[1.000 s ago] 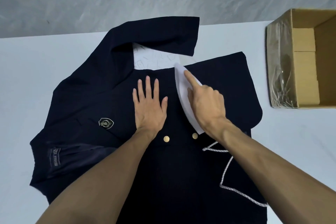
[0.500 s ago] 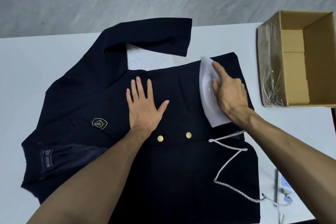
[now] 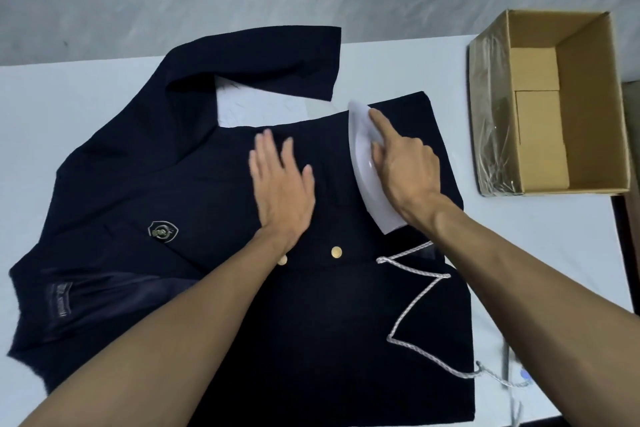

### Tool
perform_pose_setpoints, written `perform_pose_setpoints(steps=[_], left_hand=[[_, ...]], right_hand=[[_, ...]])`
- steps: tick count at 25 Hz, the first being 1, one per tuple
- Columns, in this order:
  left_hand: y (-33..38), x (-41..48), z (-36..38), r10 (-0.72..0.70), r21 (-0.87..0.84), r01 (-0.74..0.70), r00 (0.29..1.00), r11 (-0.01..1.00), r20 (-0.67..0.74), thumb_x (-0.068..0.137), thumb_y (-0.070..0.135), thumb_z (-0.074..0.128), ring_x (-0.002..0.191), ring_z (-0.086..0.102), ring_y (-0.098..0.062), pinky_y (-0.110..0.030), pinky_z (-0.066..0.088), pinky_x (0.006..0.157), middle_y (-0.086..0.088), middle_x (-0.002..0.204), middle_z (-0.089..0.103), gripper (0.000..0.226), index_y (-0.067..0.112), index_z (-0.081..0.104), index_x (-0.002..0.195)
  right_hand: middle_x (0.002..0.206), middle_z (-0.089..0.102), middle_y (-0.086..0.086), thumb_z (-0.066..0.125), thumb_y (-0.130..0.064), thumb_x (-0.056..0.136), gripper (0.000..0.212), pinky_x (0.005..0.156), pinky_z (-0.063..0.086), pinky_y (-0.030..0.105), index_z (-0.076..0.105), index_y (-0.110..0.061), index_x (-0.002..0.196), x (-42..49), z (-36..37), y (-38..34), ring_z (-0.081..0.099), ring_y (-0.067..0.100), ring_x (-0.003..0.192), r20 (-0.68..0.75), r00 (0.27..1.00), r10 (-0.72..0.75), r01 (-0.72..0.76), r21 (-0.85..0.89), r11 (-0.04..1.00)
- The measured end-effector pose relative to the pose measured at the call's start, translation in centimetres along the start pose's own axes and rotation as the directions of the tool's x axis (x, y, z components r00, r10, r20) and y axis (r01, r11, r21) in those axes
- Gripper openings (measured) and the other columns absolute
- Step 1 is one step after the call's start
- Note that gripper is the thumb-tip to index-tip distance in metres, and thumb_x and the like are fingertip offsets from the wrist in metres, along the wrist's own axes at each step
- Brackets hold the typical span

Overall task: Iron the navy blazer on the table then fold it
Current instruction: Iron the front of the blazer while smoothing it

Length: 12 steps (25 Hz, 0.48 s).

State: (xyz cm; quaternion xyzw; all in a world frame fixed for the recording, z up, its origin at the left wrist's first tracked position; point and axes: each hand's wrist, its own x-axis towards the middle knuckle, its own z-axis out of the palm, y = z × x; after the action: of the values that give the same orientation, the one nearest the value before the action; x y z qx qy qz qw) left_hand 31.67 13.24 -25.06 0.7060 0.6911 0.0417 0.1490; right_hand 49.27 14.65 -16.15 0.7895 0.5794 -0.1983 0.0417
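Blazer (image 3: 207, 184) flat on the bench (image 3: 52, 107), iron (image 3: 363, 156) applied.
The chest badge (image 3: 162, 230) and the inner label (image 3: 60, 300) carry marks too small to read. The left hand (image 3: 282, 187) presses flat on the cloth, fingers (image 3: 266, 149) straight and slightly apart. The right hand (image 3: 405, 170) grips the white iron standing on the blazer just beside it, forefinger stretched along the top, the rest curled round it.

Left hand (image 3: 282, 180) motion-blurred. Right hand (image 3: 405, 170) covers much of the iron (image 3: 360, 156). Left wrist half-hides one button (image 3: 282, 260). Lettering on label (image 3: 60, 298) unreadable. End of cord (image 3: 418, 307) blurred at near right.
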Motion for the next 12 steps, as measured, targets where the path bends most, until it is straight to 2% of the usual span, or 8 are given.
perform_pose_setpoints(steps=[2, 5, 10, 12], left_hand=[[2.8, 0.4, 1.3, 0.115, 0.003, -0.115, 0.993, 0.993, -0.013, 0.105, 0.036, 0.027, 0.153, 0.01, -0.027, -0.045, 0.012, 0.124, -0.016, 0.164, 0.015, 0.056, 0.009, 0.024, 0.154], [3.4, 0.9, 3.2, 0.108, 0.095, -0.112, 0.993, 0.989, 0.046, 0.107, 0.039, 0.014, 0.153, 0.004, -0.023, -0.044, 0.009, 0.125, -0.01, 0.166, 0.006, 0.056, 0.017, 0.009, 0.158], [3.6, 1.0, 2.9, 0.081, 0.132, -0.093, 0.992, 0.987, 0.093, 0.105, 0.043, 0.009, 0.153, -0.002, -0.027, -0.047, 0.005, 0.124, -0.011, 0.166, 0.0, 0.058, 0.02, 0.002, 0.158], [3.7, 1.0, 2.7, 0.064, 0.144, -0.079, 0.993, 0.986, 0.103, 0.105, 0.043, 0.009, 0.153, -0.003, -0.028, -0.048, 0.006, 0.124, -0.013, 0.166, -0.001, 0.059, 0.019, 0.002, 0.158]], right_hand=[[0.074, 0.054, 0.006, 0.038, -0.031, 0.101, 0.058, 0.06, 0.033, 0.035, 0.015, -0.035, 0.154, -0.4, 0.0, 0.2, 0.044, 0.026, 0.059, -0.007, 1.0, -0.031, 0.031, 0.052, 0.998], [0.093, 0.054, 0.008, 0.042, -0.031, 0.099, 0.059, 0.062, 0.033, 0.036, 0.017, -0.028, 0.152, -1.2, 0.4, 0.7, 0.044, 0.026, 0.066, -0.007, 0.999, -0.037, 0.037, 0.101, 0.994], [0.086, 0.048, 0.001, 0.038, -0.035, 0.104, 0.054, 0.059, 0.032, 0.035, 0.013, -0.043, 0.152, -2.6, 0.8, 0.9, 0.042, 0.023, 0.06, 0.022, 1.0, -0.007, 0.006, 0.052, 0.999], [0.087, 0.045, 0.003, 0.034, -0.035, 0.105, 0.054, 0.06, 0.032, 0.035, 0.01, -0.042, 0.153, -2.2, 0.8, 0.6, 0.041, 0.022, 0.06, 0.055, 0.998, 0.001, -0.004, 0.038, 0.999]])
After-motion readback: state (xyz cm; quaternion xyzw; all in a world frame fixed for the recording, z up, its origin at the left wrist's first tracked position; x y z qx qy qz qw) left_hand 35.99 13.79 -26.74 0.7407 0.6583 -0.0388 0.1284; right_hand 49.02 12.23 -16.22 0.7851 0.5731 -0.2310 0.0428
